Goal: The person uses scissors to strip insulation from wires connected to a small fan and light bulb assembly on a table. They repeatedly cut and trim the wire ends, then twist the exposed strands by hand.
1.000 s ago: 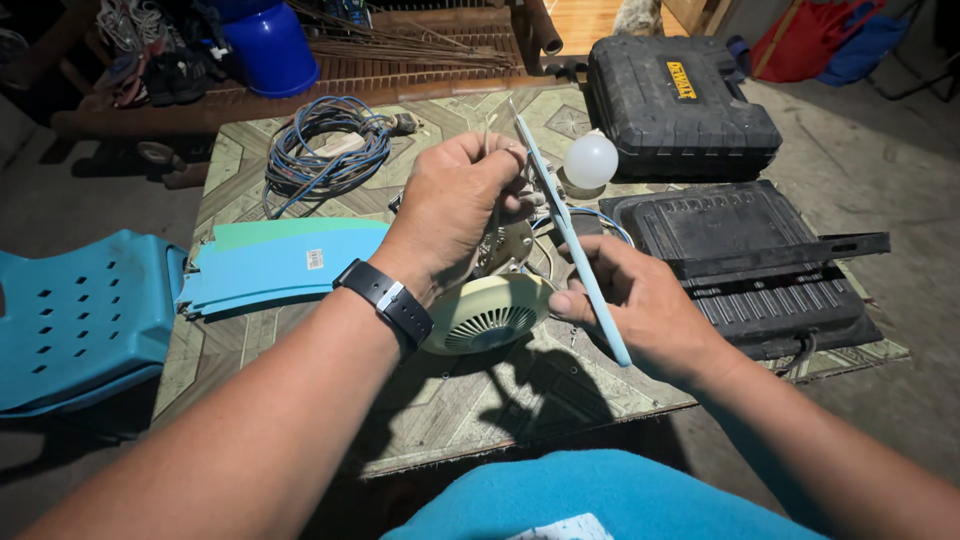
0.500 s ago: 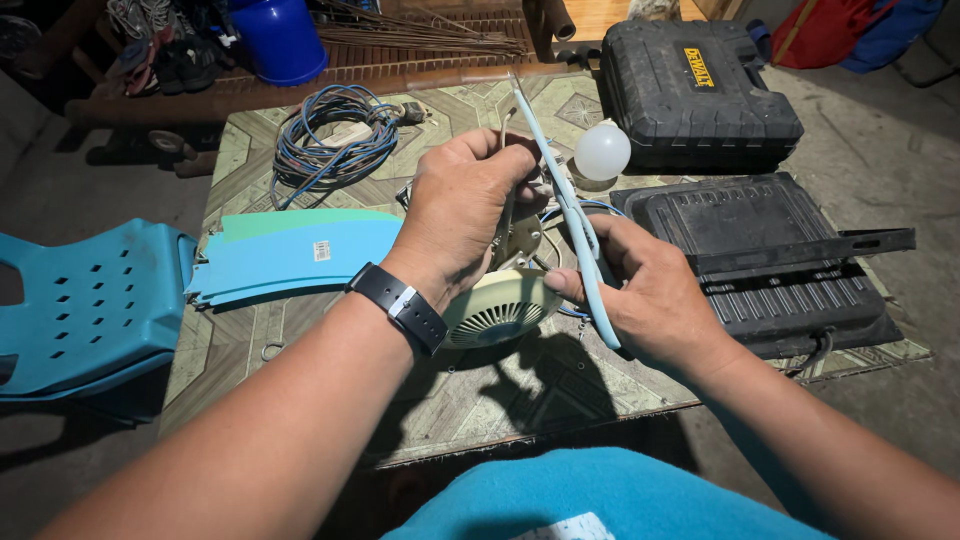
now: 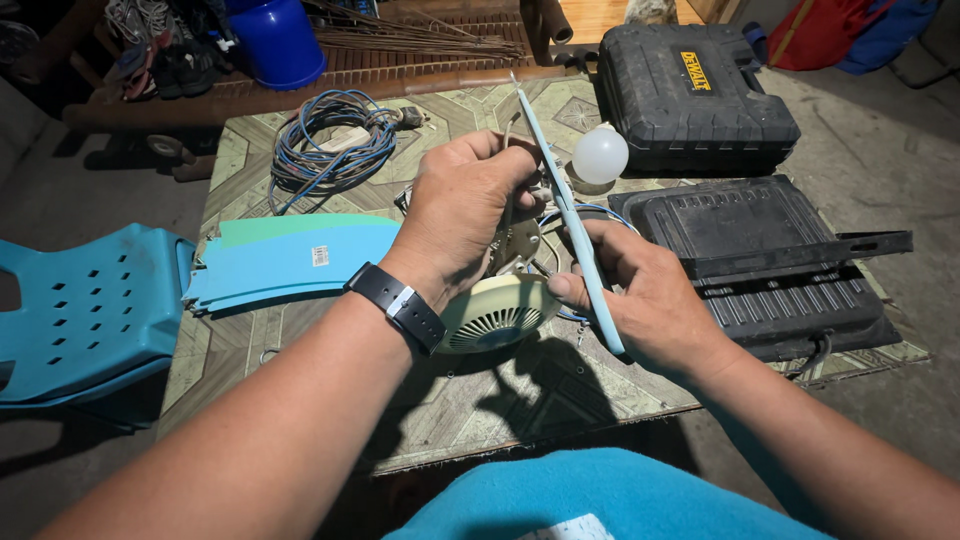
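Observation:
My left hand (image 3: 470, 205), with a black watch on its wrist, is closed around thin wires above a cream fan motor housing (image 3: 497, 312) with a vented round cover. My right hand (image 3: 645, 300) grips a long light blue panel (image 3: 560, 195) seen edge-on, held upright just right of the motor. White and blue wires run between the motor and the panel. What the left fingers pinch is hidden behind the hand.
A patterned table (image 3: 450, 400) carries a coil of blue cable (image 3: 330, 145), curved light blue panels (image 3: 290, 260), a white bulb (image 3: 600, 155), a shut black tool case (image 3: 695, 95) and an open black case (image 3: 770, 260). A blue plastic chair (image 3: 80, 310) stands left.
Both hands and the blue panel stay nearly in place; the view has shifted slightly and the left hand has turned a little over the wires.

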